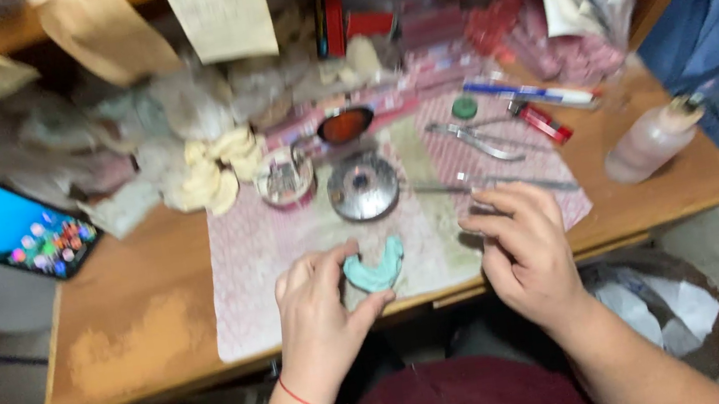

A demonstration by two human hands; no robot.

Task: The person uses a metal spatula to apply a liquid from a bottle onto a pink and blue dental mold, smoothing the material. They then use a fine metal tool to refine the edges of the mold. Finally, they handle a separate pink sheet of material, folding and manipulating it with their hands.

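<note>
Nearest the person, at the front edge of the wooden workbench [141,330]:

- Left hand [318,308]: curled around a teal horseshoe-shaped piece [376,269], thumb under its near edge, fingers closed over its left limb. The piece lies to the right of the palm and juts from the grip toward the other hand; its curve runs across from left to right, the open side facing up and away. A red cord is tied about this wrist.
- Right hand [523,249]: just to the right of the teal piece, apart from it, with a strip of cloth between. The fingers are bent inward and bunched; whether they pinch anything small I cannot tell, as the picture is blurred there. Of the two hands, the left is the one on the piece.
- Pink patterned cloth [246,266]: spread under both hands, smeared pale in the middle.

Middle of the bench:

- Round metal dish [364,187], straight beyond the teal piece.
- Small round cup [284,179], left of the dish.
- Metal pliers [475,139] and a thin metal tool [508,180], beyond the right hand.
- Red lighter [543,121], blue and white pen [533,93], small green cap [463,108].
- Cloudy plastic squeeze bottle [650,144], lying near the right end.

Far side:

- Heap of pale lumps [213,172].
- Lit phone [2,225], far left, propped.
- Paper slips [217,9] hanging above.

Below right: a bin [680,315] with crumpled paper.
</note>
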